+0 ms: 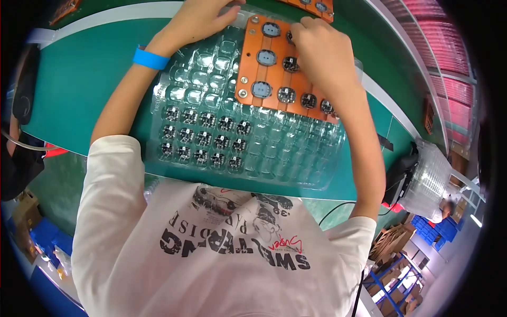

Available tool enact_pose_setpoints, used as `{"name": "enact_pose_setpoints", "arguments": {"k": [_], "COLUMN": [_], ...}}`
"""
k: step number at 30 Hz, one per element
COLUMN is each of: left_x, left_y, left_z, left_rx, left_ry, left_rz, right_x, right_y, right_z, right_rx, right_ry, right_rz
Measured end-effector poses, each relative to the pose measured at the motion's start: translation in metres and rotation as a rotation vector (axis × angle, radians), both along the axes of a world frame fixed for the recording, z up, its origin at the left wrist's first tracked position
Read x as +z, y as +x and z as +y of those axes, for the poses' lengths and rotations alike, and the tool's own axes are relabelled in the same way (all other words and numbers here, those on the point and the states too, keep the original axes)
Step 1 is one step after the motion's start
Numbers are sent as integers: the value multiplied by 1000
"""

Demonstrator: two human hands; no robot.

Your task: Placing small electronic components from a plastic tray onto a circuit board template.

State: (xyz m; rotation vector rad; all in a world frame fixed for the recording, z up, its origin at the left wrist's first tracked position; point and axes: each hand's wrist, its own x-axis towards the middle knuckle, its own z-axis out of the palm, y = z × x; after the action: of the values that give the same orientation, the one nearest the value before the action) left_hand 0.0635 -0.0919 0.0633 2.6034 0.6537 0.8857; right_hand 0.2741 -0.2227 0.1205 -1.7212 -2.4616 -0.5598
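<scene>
An orange fixture plate (253,74) lies on a clear plastic blister tray (211,63). Pale grey oval pieces sit in its left column, and small round black circuit boards (287,95) fill other nests. Over the plate's upper right part is my right hand (325,53), its fingers curled down and closed; whatever they pinch is hidden beneath them. My left hand (203,20) is beyond the tray's far left part, thumb apart from the fingers, with nothing visible between them. The top edge cuts off part of it. Several circuit boards (204,138) stand in rows in the tray's near left pockets.
The tray rests on a green work table (68,100) with a pale rim. Another orange plate (317,6) lies at the far edge. A stack of clear trays (430,174) stands at the right, beside a black object (402,177). Blue bins (435,230) are farther off.
</scene>
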Motion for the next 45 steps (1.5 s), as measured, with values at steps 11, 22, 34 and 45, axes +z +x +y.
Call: {"name": "enact_pose_setpoints", "arguments": {"k": [11, 22, 34, 45], "left_x": [-16, -8, 4, -11], "left_y": [0, 1, -3, -3], "left_z": [14, -2, 6, 14], "left_rx": [-2, 15, -5, 10], "left_ry": [54, -30, -51, -77], "left_rz": [28, 10, 73, 50], "right_x": [27, 26, 15, -4], "right_y": [26, 8, 2, -24], "right_z": [23, 6, 16, -10], "right_rx": [-143, -83, 79, 127], "right_ry": [-510, -342, -188, 103], "right_rz": [507, 336, 211, 382]}}
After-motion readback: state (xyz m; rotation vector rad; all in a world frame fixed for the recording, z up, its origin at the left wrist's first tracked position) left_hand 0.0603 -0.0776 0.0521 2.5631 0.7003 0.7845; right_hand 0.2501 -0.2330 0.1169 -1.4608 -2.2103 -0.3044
